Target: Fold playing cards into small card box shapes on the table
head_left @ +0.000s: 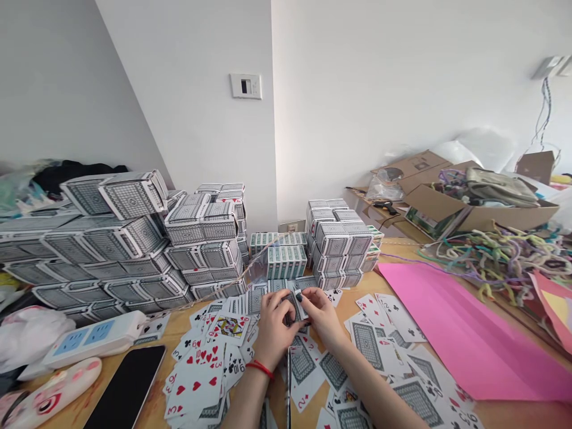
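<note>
My left hand (276,319), with a red cord on the wrist, curls its fingers at a playing card (299,302) in the middle of the table. My right hand (320,313) pinches the right side of the same card, thumb and fingers close together. Whether one card or several are between my hands cannot be made out. Below and around both hands lie loose playing cards (196,381), some face up and some showing patterned backs. More cards (366,345) are scattered by my right forearm. Just behind the hands stand green-and-white card boxes (286,262).
Tall stacks of card-built blocks stand at the left (129,238) and right of centre (342,238). A phone (127,387) and a power strip (96,339) lie at left. Pink paper (469,339), tangled fuzzy stems (496,259) and a cardboard box (482,217) occupy the right.
</note>
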Demonstrator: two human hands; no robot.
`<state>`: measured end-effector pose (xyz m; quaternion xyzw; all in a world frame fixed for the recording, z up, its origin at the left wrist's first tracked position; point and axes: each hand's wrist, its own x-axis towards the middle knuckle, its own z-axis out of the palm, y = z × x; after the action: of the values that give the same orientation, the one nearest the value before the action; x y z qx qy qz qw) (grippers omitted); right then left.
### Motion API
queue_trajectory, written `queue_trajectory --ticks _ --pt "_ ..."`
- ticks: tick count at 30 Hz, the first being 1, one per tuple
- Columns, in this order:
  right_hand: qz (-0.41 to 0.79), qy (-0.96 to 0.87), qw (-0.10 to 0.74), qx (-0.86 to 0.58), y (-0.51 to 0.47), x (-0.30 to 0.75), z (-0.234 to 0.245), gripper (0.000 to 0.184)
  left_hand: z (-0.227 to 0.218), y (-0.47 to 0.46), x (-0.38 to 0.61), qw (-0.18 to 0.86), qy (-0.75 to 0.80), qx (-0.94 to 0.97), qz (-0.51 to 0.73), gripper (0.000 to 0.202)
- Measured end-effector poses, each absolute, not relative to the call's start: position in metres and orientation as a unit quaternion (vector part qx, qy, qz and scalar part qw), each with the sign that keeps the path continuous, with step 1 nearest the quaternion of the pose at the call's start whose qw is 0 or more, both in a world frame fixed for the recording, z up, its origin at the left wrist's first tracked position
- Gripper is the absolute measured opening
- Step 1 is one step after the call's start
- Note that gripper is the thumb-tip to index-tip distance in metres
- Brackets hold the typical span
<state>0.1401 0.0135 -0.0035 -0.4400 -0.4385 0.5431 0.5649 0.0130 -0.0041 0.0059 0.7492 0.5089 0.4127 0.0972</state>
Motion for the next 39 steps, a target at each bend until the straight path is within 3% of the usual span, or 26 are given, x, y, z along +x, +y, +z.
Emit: queue_trajectory --ticks 20,31,39 --pt "0.547 -0.447 0.56 -0.432 0.012 0.14 0.0 0.029 0.008 -0.006 0.014 0.106 0.502 0.754 0.41 0.024" --pt "0.562 -0.448 0.523 -0.459 0.01 0.141 0.002 0.04 0.011 -0.007 0.016 0.123 0.497 0.754 0.412 0.025" --pt "0.525 -0.467 0.532 -0.472 0.014 0.138 -0.01 0.034 0.009 -0.007 0.016 0.121 0.494 0.757 0.411 0.023"
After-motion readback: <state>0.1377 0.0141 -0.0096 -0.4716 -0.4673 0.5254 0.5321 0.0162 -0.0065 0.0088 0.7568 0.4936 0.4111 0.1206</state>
